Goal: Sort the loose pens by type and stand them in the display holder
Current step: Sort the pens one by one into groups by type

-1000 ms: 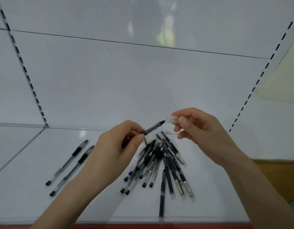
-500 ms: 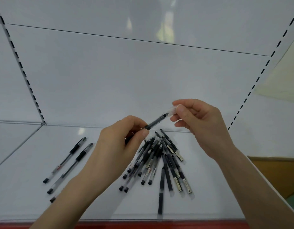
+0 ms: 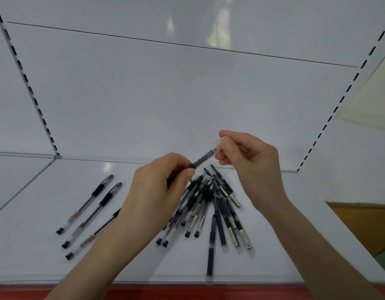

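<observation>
My left hand (image 3: 157, 191) grips a black pen (image 3: 202, 159) by its barrel above the shelf. My right hand (image 3: 250, 163) pinches a clear cap (image 3: 217, 145) that now sits over the pen's tip. Below both hands lies a pile of several black pens (image 3: 211, 208) fanned out on the white shelf (image 3: 35, 202). Three pens with clear barrels and black grips (image 3: 94, 204) lie side by side to the left, the nearest one partly hidden by my left forearm. No display holder is in view.
The shelf has a white back panel (image 3: 144, 94) and slotted uprights at the left (image 3: 25, 76) and right (image 3: 343, 96). A red strip (image 3: 187, 292) runs along the shelf's front edge. A brown surface (image 3: 364, 224) shows at the lower right.
My right hand has brought the clear cap onto the pen's tip; a second ago cap and tip were apart. Both hands have risen slightly above the pile.
</observation>
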Action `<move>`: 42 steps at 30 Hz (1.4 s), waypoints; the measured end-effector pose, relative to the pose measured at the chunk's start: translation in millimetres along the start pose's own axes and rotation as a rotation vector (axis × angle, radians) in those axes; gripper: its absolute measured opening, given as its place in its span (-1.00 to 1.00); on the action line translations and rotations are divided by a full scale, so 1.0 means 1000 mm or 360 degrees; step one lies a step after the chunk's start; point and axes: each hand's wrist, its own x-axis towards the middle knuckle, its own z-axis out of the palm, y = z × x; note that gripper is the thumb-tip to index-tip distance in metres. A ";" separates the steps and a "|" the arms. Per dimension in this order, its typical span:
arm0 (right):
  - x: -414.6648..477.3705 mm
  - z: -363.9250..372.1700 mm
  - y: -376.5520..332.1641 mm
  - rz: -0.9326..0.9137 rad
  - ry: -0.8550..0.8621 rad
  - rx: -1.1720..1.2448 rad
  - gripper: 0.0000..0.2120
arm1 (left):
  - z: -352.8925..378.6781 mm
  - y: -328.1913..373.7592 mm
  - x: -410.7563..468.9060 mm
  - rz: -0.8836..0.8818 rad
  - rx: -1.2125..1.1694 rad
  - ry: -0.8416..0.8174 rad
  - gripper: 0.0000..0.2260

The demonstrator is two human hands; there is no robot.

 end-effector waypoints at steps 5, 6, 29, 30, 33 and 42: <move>-0.003 0.005 0.012 0.0089 -0.0010 0.0009 -0.83 | 0.004 -0.007 -0.003 -0.0017 0.0068 -0.0017 -0.79; -0.004 0.004 0.013 0.0137 -0.0039 0.0032 -0.83 | 0.004 -0.010 -0.004 -0.0039 0.0063 -0.0022 -0.78; -0.013 -0.052 0.090 0.0372 -0.0353 -0.1294 -0.90 | 0.020 -0.080 -0.025 -0.0247 0.0799 -0.0314 -0.77; -0.010 -0.056 0.092 0.0385 -0.0355 -0.1329 -0.89 | 0.027 -0.079 -0.019 -0.0245 0.0811 -0.0357 -0.75; -0.002 -0.060 0.095 0.0415 -0.0341 -0.1332 -0.88 | 0.044 -0.078 -0.002 -0.0281 0.0915 -0.0513 -0.74; 0.024 -0.026 0.094 0.0300 -0.0452 -0.1115 -0.89 | 0.043 -0.080 0.008 -0.0435 0.0898 -0.0776 -0.81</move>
